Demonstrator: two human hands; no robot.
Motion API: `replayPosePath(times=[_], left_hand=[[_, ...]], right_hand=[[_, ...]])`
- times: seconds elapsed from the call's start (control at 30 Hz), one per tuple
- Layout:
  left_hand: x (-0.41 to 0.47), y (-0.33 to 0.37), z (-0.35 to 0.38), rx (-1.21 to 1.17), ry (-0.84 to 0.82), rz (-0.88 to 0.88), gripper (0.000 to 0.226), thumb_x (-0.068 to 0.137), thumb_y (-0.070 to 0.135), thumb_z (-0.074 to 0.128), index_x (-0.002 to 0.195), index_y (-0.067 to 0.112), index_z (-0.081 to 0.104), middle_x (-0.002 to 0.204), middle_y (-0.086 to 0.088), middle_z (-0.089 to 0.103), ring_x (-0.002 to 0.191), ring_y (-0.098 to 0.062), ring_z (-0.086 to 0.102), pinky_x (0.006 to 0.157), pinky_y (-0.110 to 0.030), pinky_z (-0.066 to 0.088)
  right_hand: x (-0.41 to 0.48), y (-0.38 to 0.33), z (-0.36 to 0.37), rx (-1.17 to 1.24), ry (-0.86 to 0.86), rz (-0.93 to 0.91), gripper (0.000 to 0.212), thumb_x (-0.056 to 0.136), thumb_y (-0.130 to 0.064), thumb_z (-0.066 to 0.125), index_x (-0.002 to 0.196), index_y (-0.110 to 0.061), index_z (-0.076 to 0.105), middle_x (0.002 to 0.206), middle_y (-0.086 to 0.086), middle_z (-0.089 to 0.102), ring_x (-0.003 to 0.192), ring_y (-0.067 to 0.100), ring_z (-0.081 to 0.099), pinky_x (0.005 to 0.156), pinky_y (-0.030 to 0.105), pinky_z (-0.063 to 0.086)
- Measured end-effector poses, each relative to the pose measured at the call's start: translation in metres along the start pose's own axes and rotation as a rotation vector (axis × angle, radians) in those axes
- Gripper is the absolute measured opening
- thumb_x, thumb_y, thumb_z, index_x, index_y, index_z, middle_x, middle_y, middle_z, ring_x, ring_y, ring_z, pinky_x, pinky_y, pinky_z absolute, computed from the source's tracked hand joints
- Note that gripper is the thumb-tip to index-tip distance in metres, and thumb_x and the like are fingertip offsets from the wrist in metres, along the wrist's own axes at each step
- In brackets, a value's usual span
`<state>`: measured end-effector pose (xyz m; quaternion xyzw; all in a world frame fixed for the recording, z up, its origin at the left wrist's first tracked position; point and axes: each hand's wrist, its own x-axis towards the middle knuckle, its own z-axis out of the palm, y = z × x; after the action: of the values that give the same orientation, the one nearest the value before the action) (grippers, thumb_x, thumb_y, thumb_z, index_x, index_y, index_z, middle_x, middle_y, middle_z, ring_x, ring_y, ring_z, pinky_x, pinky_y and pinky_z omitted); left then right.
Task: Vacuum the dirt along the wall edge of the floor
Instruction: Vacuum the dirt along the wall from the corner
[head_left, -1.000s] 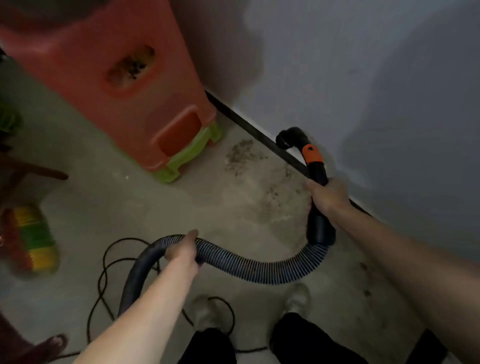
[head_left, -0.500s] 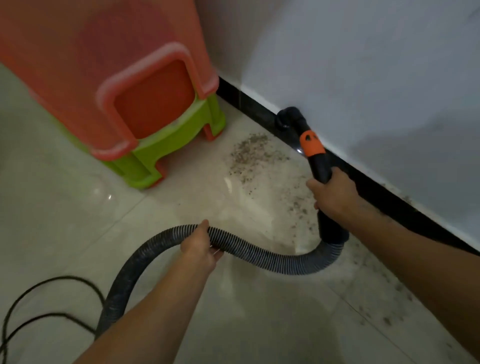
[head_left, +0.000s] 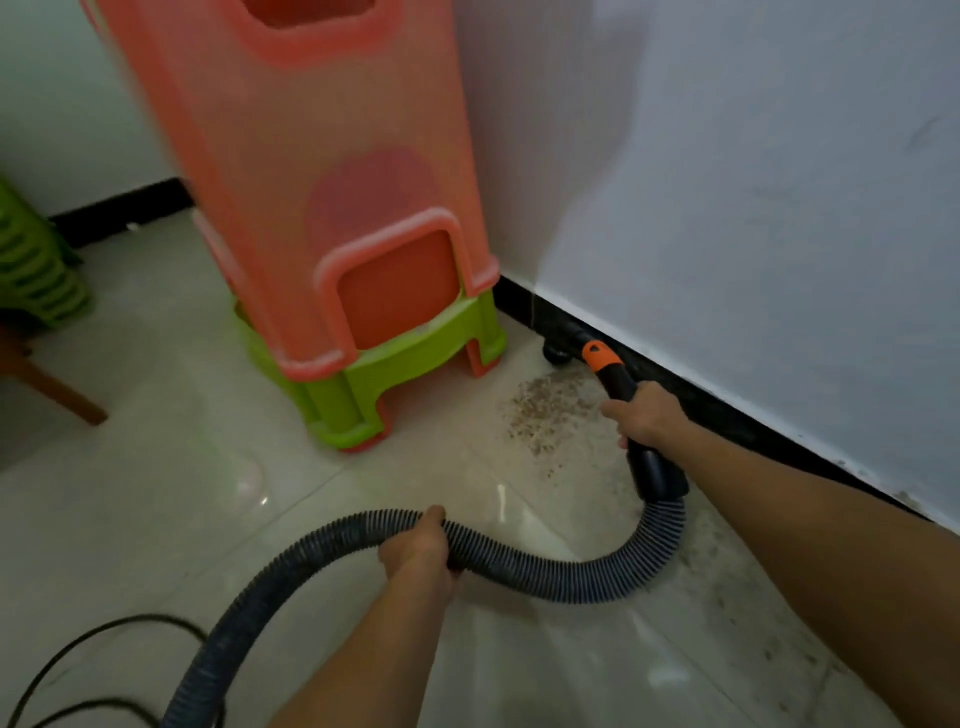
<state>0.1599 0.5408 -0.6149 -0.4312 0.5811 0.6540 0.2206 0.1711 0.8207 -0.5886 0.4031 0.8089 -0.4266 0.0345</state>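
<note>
Right hand (head_left: 647, 415) grips the vacuum wand (head_left: 621, 382), left hand (head_left: 418, 545) clasps the ribbed hose (head_left: 519, 564). The nozzle (head_left: 558, 351) sits beyond the dirt patch (head_left: 540, 415); sweeping along the baseboard (head_left: 727, 415) could miss it.

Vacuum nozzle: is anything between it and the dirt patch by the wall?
Nothing visible. The black vacuum nozzle sits at the black baseboard, and the brown dirt patch lies on open tile just beside it. The stacked orange and green plastic stools stand off to the side.
</note>
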Motion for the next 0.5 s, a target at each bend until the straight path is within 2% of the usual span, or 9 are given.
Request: replayPosePath(times=[0.07, 0.1, 0.17, 0.27, 0.43, 0.5], left_hand=[[0.000, -0.008, -0.008, -0.056, -0.026, -0.066, 0.038, 0.084, 0.012, 0.074, 0.110, 0.001, 0.049, 0.108, -0.020, 0.064, 0.088, -0.039, 0.063, 0.072, -0.053, 0.056], [0.001, -0.013, -0.010, -0.074, -0.047, -0.091, 0.038, 0.085, 0.012, 0.073, 0.112, 0.000, 0.050, 0.109, -0.021, 0.065, 0.091, -0.040, 0.064, 0.073, -0.053, 0.056], [0.000, -0.018, -0.012, -0.089, -0.089, -0.108, 0.041, 0.086, 0.012, 0.071, 0.120, -0.001, 0.053, 0.114, -0.022, 0.066, 0.097, -0.040, 0.065, 0.075, -0.050, 0.055], [-0.003, -0.016, -0.006, -0.062, -0.117, -0.083, 0.039, 0.088, 0.012, 0.070, 0.121, -0.001, 0.055, 0.115, -0.021, 0.065, 0.101, -0.038, 0.064, 0.076, -0.045, 0.053], [-0.009, -0.021, 0.004, -0.022, -0.215, -0.102, 0.038, 0.092, 0.021, 0.066, 0.123, 0.001, 0.056, 0.119, -0.017, 0.064, 0.108, -0.034, 0.061, 0.090, -0.045, 0.050], [-0.008, -0.023, 0.010, -0.032, -0.216, -0.098, 0.040, 0.093, 0.021, 0.065, 0.126, 0.001, 0.055, 0.121, -0.017, 0.064, 0.108, -0.034, 0.062, 0.088, -0.044, 0.051]], right_hand=[[0.005, -0.009, -0.005, -0.026, -0.002, -0.007, 0.040, 0.087, -0.027, 0.067, 0.114, -0.002, 0.051, 0.082, 0.016, 0.067, 0.053, 0.023, 0.066, 0.054, 0.031, 0.054], [0.008, -0.012, -0.004, -0.052, -0.005, -0.017, 0.038, 0.087, -0.027, 0.067, 0.113, -0.003, 0.051, 0.079, 0.015, 0.067, 0.053, 0.023, 0.066, 0.054, 0.032, 0.055], [0.012, -0.016, 0.002, -0.113, -0.001, -0.040, 0.035, 0.088, -0.029, 0.066, 0.109, -0.007, 0.049, 0.077, 0.013, 0.067, 0.057, 0.024, 0.067, 0.061, 0.036, 0.059], [0.009, -0.018, 0.005, -0.196, 0.012, -0.051, 0.032, 0.088, -0.031, 0.064, 0.106, -0.012, 0.045, 0.077, 0.011, 0.066, 0.060, 0.023, 0.069, 0.068, 0.039, 0.060], [-0.005, 0.006, -0.010, -0.234, 0.010, 0.039, 0.036, 0.089, -0.034, 0.066, 0.107, -0.010, 0.045, 0.080, 0.013, 0.068, 0.062, 0.026, 0.070, 0.070, 0.043, 0.061], [-0.013, 0.021, -0.010, -0.223, 0.023, 0.052, 0.036, 0.089, -0.033, 0.065, 0.108, -0.010, 0.046, 0.081, 0.014, 0.068, 0.064, 0.026, 0.070, 0.067, 0.041, 0.060]])
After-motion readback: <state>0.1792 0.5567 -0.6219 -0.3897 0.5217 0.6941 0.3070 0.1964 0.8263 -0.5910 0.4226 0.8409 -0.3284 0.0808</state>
